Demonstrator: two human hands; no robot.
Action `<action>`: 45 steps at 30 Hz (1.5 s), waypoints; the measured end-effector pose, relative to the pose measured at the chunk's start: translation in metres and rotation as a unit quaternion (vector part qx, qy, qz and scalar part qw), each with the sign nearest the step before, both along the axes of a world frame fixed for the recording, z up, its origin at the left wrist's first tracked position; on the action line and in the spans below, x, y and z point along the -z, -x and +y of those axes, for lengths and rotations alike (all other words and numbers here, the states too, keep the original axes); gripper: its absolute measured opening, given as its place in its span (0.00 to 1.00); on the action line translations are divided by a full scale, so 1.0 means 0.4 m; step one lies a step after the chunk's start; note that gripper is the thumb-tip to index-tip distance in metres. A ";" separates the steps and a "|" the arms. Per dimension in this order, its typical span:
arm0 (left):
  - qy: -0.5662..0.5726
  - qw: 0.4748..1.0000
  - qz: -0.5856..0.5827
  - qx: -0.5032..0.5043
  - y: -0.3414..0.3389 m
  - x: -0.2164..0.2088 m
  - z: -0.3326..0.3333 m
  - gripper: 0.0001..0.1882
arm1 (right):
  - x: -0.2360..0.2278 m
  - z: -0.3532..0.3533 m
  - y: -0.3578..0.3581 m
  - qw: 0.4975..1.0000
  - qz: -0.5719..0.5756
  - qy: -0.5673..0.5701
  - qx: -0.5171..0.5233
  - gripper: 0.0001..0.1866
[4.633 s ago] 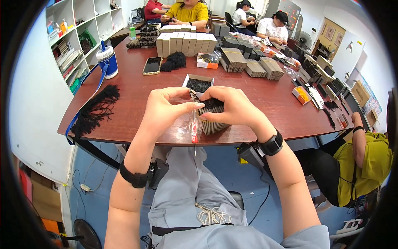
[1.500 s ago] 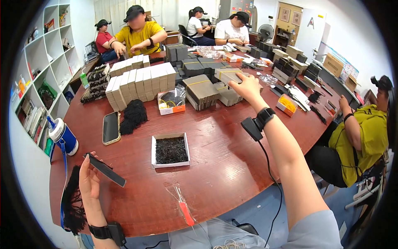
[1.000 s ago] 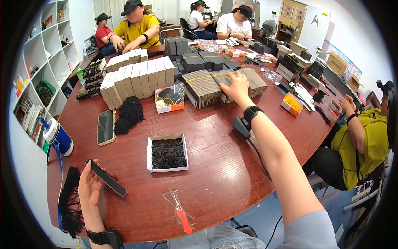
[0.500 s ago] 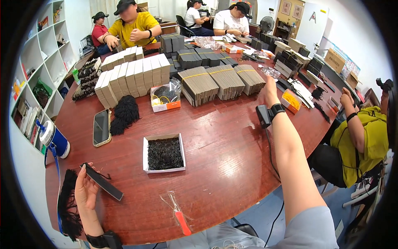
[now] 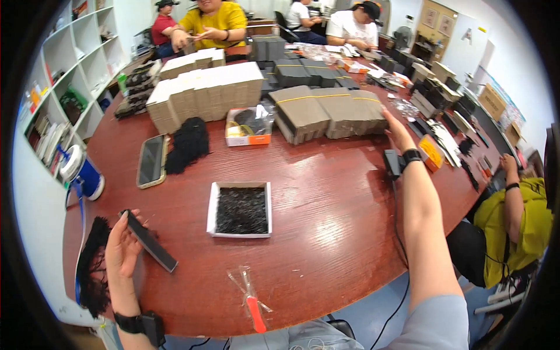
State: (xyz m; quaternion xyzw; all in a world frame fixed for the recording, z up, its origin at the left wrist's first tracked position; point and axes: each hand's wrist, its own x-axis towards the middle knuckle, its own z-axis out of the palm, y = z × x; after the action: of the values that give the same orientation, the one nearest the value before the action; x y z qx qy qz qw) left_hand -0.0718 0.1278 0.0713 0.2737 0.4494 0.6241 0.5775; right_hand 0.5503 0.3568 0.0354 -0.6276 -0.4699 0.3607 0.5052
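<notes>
Black strip [image 5: 149,240] in left hand [image 5: 121,252]

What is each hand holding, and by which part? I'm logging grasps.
The left hand holds a flat black strip by its upper end. The right hand touches the bundled brown stack, holding nothing.

You are working in bright, even overhead room light, with no dim corners. The polished reddish-brown table [image 5: 326,192] throws back a broad pale glare just in front of the stacked cardboard sleeves [image 5: 329,111], and softer sheen runs across its middle. Shadows are short and faint; the white tray of black pieces [image 5: 240,209] casts only a thin one. Your fisheye view bends the table's rim and the shelves [image 5: 70,76] strongly, and a black ring closes off the corners. Your left hand [image 5: 121,251] is sharp; your right hand [image 5: 395,129] looks slightly soft.
</notes>
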 end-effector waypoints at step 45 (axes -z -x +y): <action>-0.206 0.624 0.736 0.165 0.010 0.033 -0.081 0.24 | -0.043 -0.803 0.621 0.862 -0.364 -0.252 -0.248 0.20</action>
State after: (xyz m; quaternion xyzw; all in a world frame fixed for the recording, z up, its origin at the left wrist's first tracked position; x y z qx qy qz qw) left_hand -0.0757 0.0956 0.0580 0.8228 0.5317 0.1857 0.0761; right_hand 0.3020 0.0358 0.0524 -0.4277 -0.8355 0.0895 0.3332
